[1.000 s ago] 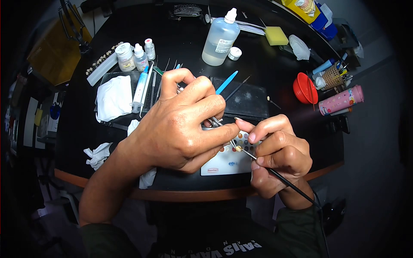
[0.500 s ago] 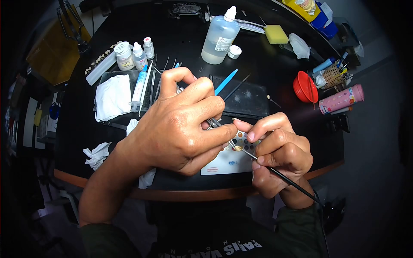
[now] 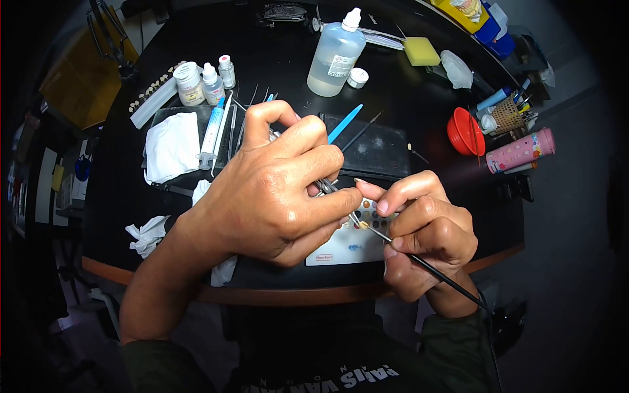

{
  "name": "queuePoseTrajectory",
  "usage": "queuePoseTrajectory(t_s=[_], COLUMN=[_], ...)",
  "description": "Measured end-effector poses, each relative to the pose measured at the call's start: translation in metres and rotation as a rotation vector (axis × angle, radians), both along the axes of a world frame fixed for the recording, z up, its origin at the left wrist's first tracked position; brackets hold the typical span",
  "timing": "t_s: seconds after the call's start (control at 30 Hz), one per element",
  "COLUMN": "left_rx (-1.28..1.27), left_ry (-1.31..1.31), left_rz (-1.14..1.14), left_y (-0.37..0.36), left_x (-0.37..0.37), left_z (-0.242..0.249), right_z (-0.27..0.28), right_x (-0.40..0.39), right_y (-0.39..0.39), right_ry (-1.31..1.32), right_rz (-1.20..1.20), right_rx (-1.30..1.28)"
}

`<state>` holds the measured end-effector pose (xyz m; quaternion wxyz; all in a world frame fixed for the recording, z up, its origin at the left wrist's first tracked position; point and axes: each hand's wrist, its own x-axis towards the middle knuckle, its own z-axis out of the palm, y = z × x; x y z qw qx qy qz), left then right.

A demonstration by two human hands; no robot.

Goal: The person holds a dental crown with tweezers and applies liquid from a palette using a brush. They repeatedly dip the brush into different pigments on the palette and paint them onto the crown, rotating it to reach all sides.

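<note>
1. Tooth-coloured piece [image 3: 362, 225], small and rounded, is sitting at the tip of the metal tweezers [image 3: 329, 187], just above the white palette [image 3: 350, 245]; its exact shape is too small to make out.
2. Crumpled white tissue [image 3: 171, 147] is lying at the far left on a dark glass slab [image 3: 164, 118], with a clear syringe [image 3: 212, 134] and thin metal instruments beside it, their lower ends hidden behind the hand.
3. Left hand [image 3: 272, 196] is pinching the tweezers pressed together between thumb and fingers; most of the steel shaft is covered by the knuckles.
4. Clear plastic bottle [image 3: 335, 56] with a white cap is standing upright behind the hands.
5. Palette is mostly hidden under both hands; only a few round colour wells and a small red label are showing.
6. Right hand [image 3: 426, 232] is gripping a thin black brush [image 3: 432, 272] between thumb and fingers, its tip touching the piece, its handle running off toward the sleeve.
7. Red cup [image 3: 464, 134] and a pink patterned tube [image 3: 519, 152] are lying at the far right near the table's wooden edge [image 3: 498, 255].
</note>
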<state>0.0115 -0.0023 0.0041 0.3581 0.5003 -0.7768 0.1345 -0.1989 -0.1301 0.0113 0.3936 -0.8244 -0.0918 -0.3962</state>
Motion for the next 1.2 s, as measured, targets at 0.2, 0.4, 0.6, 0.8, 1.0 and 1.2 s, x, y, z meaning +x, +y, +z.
queuePoseTrajectory(t_s=[0.2,0.4,0.6,0.8,1.0,1.2], left_rx=[0.002,-0.003,-0.005,-0.011,0.012,0.045], left_ry=[-0.006,-0.002,0.006,0.001,0.002,0.006], left_rz=[0.002,-0.001,-0.005,-0.004,-0.008,-0.017], left_y=[0.0000,-0.0005,-0.0006,-0.0008,0.0000,0.0008], left_x=[-0.0001,-0.0002,-0.0001,0.0001,0.0003,0.0001], left_z=[-0.0006,-0.0004,-0.0005,-0.0005,-0.0002,0.0005], right_z=[0.0039,0.0041,-0.0002,0.0012,0.0006,0.0002], right_x=[-0.0035,-0.0046,-0.0018,-0.0006,-0.0042,-0.0006], right_y=[0.0003,-0.0007,-0.0018,-0.0012,-0.0031,-0.0011], right_ry=[0.072,0.084,0.030,0.019,0.053,0.010], right_rz=[0.029,0.040,0.017,0.018,0.063,0.034], right_rx=[-0.005,0.007,0.005,0.023,0.052,0.090])
